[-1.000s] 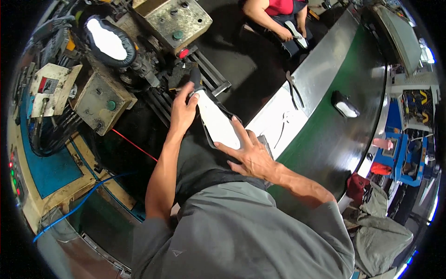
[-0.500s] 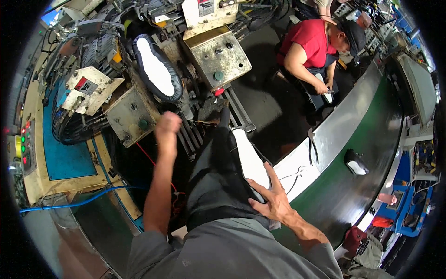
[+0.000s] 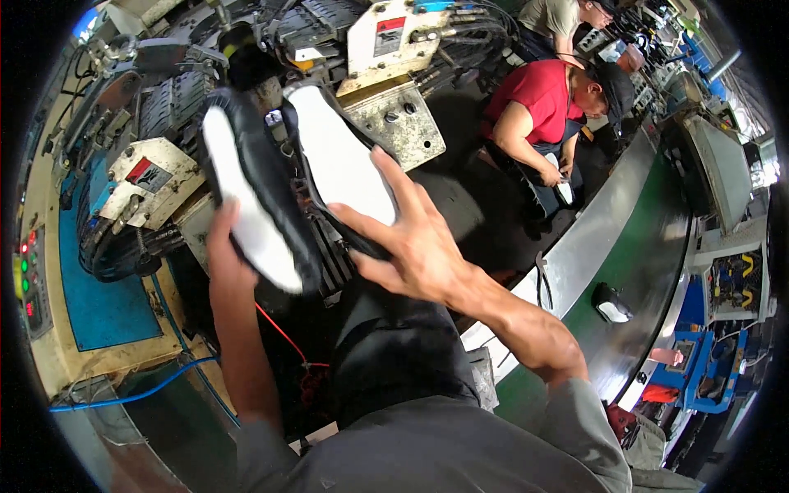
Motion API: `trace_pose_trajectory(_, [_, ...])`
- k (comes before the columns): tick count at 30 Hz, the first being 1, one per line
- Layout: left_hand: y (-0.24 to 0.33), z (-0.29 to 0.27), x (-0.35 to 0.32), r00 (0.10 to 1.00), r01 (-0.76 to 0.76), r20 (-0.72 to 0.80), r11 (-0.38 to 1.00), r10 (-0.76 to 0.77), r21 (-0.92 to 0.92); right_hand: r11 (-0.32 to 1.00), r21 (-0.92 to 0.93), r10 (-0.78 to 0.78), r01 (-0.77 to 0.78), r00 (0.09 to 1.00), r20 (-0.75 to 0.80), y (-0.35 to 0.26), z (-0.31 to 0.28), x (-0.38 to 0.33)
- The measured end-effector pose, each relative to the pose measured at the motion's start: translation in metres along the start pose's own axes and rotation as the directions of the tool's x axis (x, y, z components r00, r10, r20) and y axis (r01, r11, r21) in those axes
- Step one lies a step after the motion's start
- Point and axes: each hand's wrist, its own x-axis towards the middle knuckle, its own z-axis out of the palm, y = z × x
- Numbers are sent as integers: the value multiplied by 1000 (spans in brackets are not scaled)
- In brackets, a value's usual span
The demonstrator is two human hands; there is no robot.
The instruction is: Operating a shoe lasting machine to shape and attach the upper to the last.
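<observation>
Head view: left of the speckled control box (image 3: 415, 131), the left hand (image 3: 230, 251) grips one white-soled shoe (image 3: 238, 177); the right hand (image 3: 415, 238), fingers spread, clasps a second shoe (image 3: 341, 152) before the box's left edge. Paired handling appears under way; the next move calls for steady grips.

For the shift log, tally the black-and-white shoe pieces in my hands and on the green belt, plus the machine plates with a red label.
Black-and-white shoe pieces: 3
Red-labelled machine plates: 2
Total: 5

Black shoes (image 3: 253, 193) (image 3: 341, 156), white-bottomed, side by side
</observation>
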Motion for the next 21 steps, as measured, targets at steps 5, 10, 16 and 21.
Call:
trace_pose_trajectory(5, [-22,-42,-129,967,95,251,973,-40,-211,999,0,-39,39,998,-53,19,61,66])
trace_pose_trajectory(10, [-64,-92,-215,994,106,15,946,-106,-305,996,47,83,-80,993,-79,30,106,84])
trace_pose_trajectory(16, [-99,-120,-261,934,209,-229,938,-276,-278,999,55,8,-2,993,-116,40,119,77])
trace_pose_trajectory(21, [-111,-120,-266,936,245,-203,945,-289,-216,996,77,-20,33,986,-168,33,115,72])
